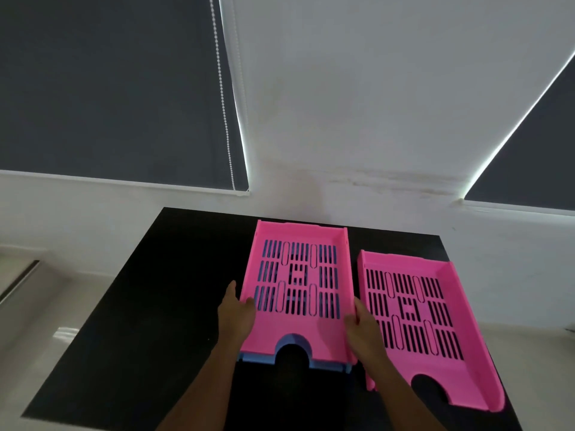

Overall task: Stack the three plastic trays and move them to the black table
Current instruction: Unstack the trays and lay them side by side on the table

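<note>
Trays looked light, stiff and slick: your left hand (235,315) and right hand (364,329) clasped the side walls of the pink tray (298,325) nested on a blue tray (255,358), the second pink tray (466,371) at three o'clock, all on the black table (140,321) beneath grey blinds (109,88).

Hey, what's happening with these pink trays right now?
A person grips a pink tray by its sides, left hand and right hand, seating it on a blue tray beneath. A second pink tray lies apart to the right, not yet stacked. All sit on the black table.
</note>
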Available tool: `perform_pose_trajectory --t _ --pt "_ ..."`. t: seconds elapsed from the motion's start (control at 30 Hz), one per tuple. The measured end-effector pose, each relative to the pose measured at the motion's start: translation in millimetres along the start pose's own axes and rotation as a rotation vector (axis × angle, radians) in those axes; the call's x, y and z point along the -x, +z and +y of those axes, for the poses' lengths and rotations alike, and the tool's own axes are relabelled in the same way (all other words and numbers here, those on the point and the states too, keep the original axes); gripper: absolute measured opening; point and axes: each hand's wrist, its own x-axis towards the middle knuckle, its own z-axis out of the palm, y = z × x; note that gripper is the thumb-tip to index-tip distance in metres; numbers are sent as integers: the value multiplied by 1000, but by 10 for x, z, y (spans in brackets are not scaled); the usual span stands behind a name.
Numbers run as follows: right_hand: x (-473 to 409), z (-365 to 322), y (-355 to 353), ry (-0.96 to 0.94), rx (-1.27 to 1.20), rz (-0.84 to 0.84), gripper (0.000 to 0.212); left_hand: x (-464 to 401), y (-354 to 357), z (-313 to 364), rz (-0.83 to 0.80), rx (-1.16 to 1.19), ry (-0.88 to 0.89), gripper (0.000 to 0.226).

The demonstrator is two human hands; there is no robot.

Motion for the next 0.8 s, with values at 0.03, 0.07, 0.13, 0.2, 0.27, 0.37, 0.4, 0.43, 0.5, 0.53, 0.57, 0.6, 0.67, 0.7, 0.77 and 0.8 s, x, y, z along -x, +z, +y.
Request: perform_pose_trajectory --t 0.03,0.07,0.13,0.2,0.27,0.37,0.4,0.43,0.5,0.53,0.57,0.6,0.67,0.7,0.77,0.8 --pt "16 -12 21 10 1 12 44 -19 -19 -32 -40 16 -10 45" --pt "15 -7 39 13 3 29 44 -48 -33 -70 -77 -1 -5 30" --pt "15 -18 75 10 11 63 42 -93 -60 -142 -128 -40 23 15" --pt "6 -37 114 -7 34 107 42 -134 -89 -173 -150 -51 54 16" --pt "-11 -92 160 -17 38 142 42 -191 -144 -179 -146 -46 90 17" --pt "-33 -247 275 -48 40 166 43 -320 -297 -151 -137 -33 133 19" --pt "-43 -297 325 -58 43 168 45 -368 -361 -142 -127 -28 147 20" --pt "-32 -373 388 -66 44 163 47 -413 -446 -134 -112 -27 160 20" --pt "-25 -495 562 -96 52 140 46 -508 -652 -149 -69 -28 174 21" --pt "-11 -565 663 -115 60 124 45 -561 -766 -190 -49 -23 175 22" --pt "-5 -625 774 -130 70 107 44 -608 -883 -240 -31 -22 172 23" --pt "0 -679 884 -151 90 86 40 -653 -999 -296 -11 -25 163 24" --pt "-1 -765 1122 -179 123 32 31 -723 -1232 -412 32 -54 133 25" --pt "-6 -793 1242 -194 143 2 28 -750 -1341 -469 56 -66 121 26" --pt "-14 -850 1466 -216 173 -57 28 -787 -1546 -586 102 -81 110 27" --pt "-17 -873 1568 -227 182 -84 29 -802 -1642 -648 122 -89 109 27"
